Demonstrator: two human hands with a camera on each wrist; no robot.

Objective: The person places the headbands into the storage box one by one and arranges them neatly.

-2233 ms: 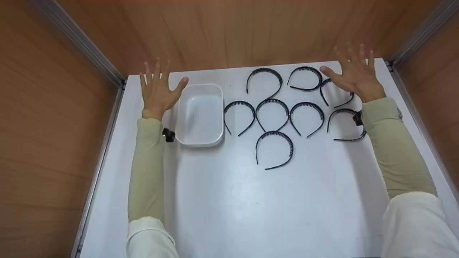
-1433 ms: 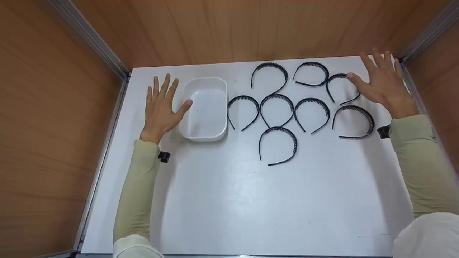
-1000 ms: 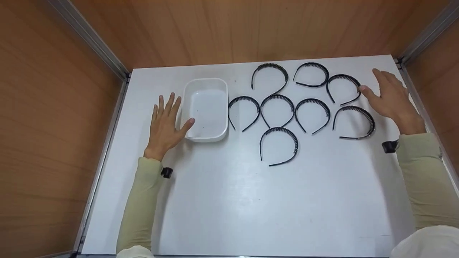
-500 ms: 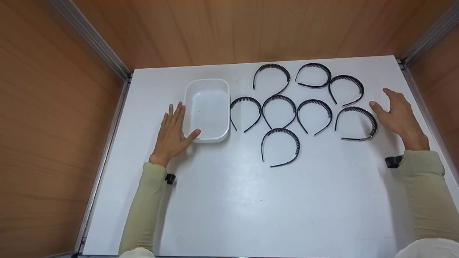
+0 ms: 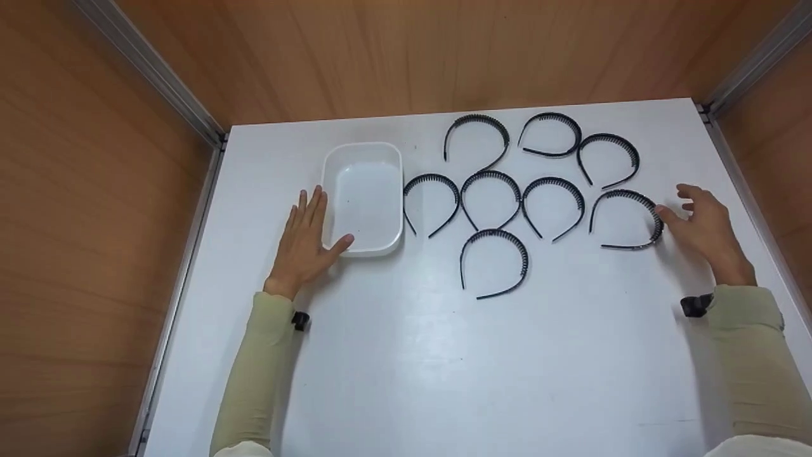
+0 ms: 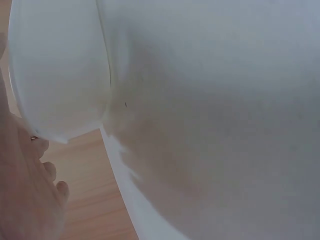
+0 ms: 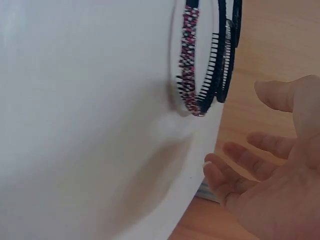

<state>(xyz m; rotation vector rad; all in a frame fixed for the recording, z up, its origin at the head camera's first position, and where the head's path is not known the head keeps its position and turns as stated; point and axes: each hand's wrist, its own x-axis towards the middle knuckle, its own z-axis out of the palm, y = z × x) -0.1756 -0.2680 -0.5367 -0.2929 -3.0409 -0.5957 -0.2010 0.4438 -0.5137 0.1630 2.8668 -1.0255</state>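
Note:
My left hand (image 5: 302, 244) lies along the left front corner of a white plastic tray (image 5: 364, 252), fingers straight and thumb spread over the front rim. Whether it touches the rim is unclear. At the right, my right hand (image 5: 709, 235) hovers beside the rightmost black toothed headband (image 5: 625, 192), its fingers loosely bent and holding nothing. The thumb overlaps that headband in the head view. From the right wrist, a gap shows between the hand (image 7: 270, 180) and a headband with pink and white specks (image 7: 188, 50).
Several more black headbands lie right of the tray, among them one nearest the front (image 5: 526, 260) and one beside the tray (image 5: 431, 176). Some touch each other. Wooden panels (image 5: 406, 57) enclose the white table (image 5: 444, 381) at the back and sides.
Both hands have come down and back toward the front: the left to the tray's corner, the right to the rightmost headband, its fingers bending. Tray and headbands stay in place.

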